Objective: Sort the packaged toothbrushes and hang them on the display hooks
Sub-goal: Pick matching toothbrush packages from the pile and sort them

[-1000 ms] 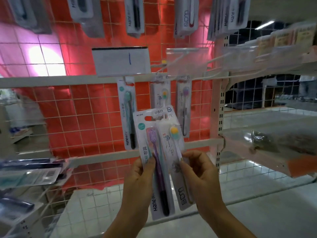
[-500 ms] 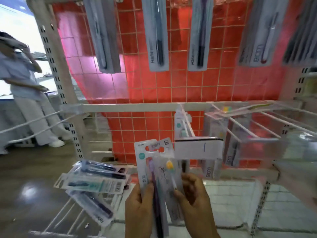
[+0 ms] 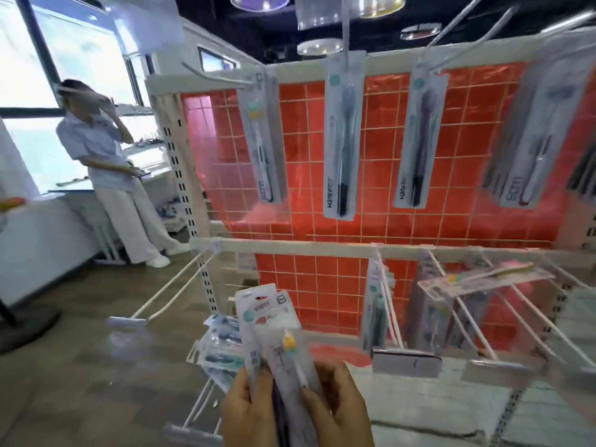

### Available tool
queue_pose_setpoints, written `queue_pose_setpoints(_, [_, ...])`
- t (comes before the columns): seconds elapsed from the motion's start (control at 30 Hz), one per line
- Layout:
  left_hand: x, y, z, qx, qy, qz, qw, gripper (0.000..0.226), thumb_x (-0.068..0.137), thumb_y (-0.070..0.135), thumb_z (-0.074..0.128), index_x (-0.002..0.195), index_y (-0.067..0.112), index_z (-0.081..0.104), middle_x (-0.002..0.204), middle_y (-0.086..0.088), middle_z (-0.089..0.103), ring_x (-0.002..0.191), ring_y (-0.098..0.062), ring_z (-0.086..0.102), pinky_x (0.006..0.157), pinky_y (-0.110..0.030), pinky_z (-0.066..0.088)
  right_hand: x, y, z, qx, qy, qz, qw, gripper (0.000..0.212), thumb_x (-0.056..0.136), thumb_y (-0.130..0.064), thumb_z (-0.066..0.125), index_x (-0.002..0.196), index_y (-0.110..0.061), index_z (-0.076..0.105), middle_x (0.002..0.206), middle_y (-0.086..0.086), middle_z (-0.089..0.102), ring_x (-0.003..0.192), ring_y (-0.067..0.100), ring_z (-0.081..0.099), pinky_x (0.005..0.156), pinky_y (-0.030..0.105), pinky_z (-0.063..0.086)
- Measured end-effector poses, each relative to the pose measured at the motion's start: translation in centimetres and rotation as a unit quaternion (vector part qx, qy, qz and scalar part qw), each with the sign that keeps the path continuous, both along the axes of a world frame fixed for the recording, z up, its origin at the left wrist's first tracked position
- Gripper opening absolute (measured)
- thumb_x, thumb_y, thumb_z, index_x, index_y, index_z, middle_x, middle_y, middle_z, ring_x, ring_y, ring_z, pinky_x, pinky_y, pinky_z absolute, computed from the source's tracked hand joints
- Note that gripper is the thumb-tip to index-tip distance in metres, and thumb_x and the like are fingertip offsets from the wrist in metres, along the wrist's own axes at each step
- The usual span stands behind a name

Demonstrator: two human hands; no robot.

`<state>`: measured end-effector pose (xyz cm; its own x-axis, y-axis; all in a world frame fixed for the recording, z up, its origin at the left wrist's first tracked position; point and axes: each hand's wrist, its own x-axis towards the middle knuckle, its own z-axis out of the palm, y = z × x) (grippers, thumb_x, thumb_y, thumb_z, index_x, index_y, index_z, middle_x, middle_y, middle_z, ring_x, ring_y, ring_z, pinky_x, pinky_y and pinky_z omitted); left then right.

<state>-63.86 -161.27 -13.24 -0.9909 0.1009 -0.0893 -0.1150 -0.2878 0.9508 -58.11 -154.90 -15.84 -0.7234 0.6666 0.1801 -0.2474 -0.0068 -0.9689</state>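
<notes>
Since earlier my view tilts up; left hand (image 3: 246, 411) and right hand (image 3: 338, 408) both grasp toothbrush packs (image 3: 274, 343) at six o'clock. I'm sorting; next, match a hook (image 3: 346, 33) at twelve.

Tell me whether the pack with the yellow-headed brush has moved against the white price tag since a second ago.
Yes. The yellow-headed pack now sits left of and level with the price tag; earlier it was below it. The camera also swung.

Glossy clear plastic toothbrush packs (image 3: 283, 346); white metal hooks (image 3: 167, 290); shiny red backing (image 3: 380, 188).
</notes>
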Motion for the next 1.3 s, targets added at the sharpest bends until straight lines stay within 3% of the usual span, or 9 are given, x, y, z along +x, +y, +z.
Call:
queue_pose_setpoints(0.17, [0.5, -2.0, 5.3, -0.025, 0.023, -0.031, 0.999, 0.018, 0.091, 0.021, 0.062, 0.086, 0.007, 0.072, 0.068, -0.009, 0.074, 0.061, -0.018, 0.07, 0.053, -0.025, 0.051, 1.0, -1.1, 5.1, 0.032, -0.025, 0.001, 0.999, 0.022, 0.068, -0.033, 0.067, 0.09, -0.039, 0.065, 0.089, -0.004, 0.072, 0.083, 0.014, 0.066, 0.076, 0.029, 0.053])
queue_pose_setpoints(0.27, [0.3, -2.4, 8.1, -0.052, 0.047, -0.05, 0.996, 0.016, 0.092, 0.018, 0.059, 0.086, 0.007, 0.069, 0.06, 0.006, 0.071, 0.052, -0.003, 0.066, 0.044, -0.014, 0.048, 1.5, -0.9, 7.9, 0.029, -0.043, -0.023, 0.998, 0.024, 0.072, -0.027, 0.069, 0.096, -0.03, 0.064, 0.094, -0.008, 0.072, 0.089, 0.012, 0.067, 0.079, 0.029, 0.054])
queue_pose_setpoints(0.4, [0.4, -1.7, 11.3, -0.068, 0.063, -0.082, 0.992, 0.026, 0.093, 0.03, 0.055, 0.086, 0.009, 0.068, 0.066, 0.005, 0.072, 0.063, -0.011, 0.069, 0.058, -0.03, 0.051, 2.2, 0.2, 11.8, 0.024, -0.04, -0.041, 0.998, 0.023, 0.085, -0.009, 0.068, 0.101, -0.023, 0.061, 0.094, -0.011, 0.07, 0.088, 0.01, 0.065, 0.076, 0.024, 0.054])
queue_pose_setpoints(0.47, [0.8, -1.1, 12.8, -0.055, 0.049, -0.096, 0.993, 0.026, 0.095, 0.031, 0.052, 0.086, 0.014, 0.07, 0.073, -0.001, 0.074, 0.074, -0.022, 0.07, 0.064, -0.035, 0.052, 2.6, 0.9, 13.8, 0.016, -0.036, -0.046, 0.998, 0.022, 0.086, -0.009, 0.066, 0.102, -0.023, 0.061, 0.093, -0.011, 0.069, 0.086, 0.009, 0.065, 0.076, 0.025, 0.054])
queue_pose_setpoints(0.8, [2.6, 3.6, 17.5, -0.07, 0.058, -0.099, 0.991, 0.027, 0.097, 0.03, 0.049, 0.08, 0.017, 0.067, 0.078, -0.009, 0.071, 0.083, -0.035, 0.067, 0.079, -0.055, 0.055, 4.2, 5.1, 19.0, -0.06, -0.021, -0.057, 0.996, 0.016, 0.093, -0.005, 0.054, 0.095, -0.016, 0.064, 0.081, -0.004, 0.07, 0.077, 0.007, 0.066, 0.066, 0.019, 0.052])
queue_pose_setpoints(1.03, [3.8, 6.1, 18.3, -0.084, 0.06, -0.122, 0.987, 0.028, 0.097, 0.033, 0.048, 0.09, 0.013, 0.067, 0.08, -0.009, 0.072, 0.083, -0.033, 0.067, 0.076, -0.05, 0.056, 5.2, 7.5, 19.0, -0.094, -0.018, -0.058, 0.994, 0.012, 0.091, -0.001, 0.056, 0.094, -0.009, 0.065, 0.085, 0.006, 0.072, 0.083, 0.02, 0.068, 0.068, 0.023, 0.053])
queue_pose_setpoints(1.3, [5.4, 8.5, 18.9, -0.084, 0.06, -0.157, 0.982, 0.023, 0.095, 0.031, 0.053, 0.09, 0.012, 0.067, 0.081, -0.01, 0.072, 0.079, -0.028, 0.068, 0.07, -0.043, 0.057, 7.1, 9.6, 20.2, -0.108, 0.006, -0.072, 0.992, 0.011, 0.091, -0.003, 0.056, 0.096, -0.008, 0.064, 0.085, 0.004, 0.073, 0.079, 0.012, 0.069, 0.065, 0.019, 0.053])
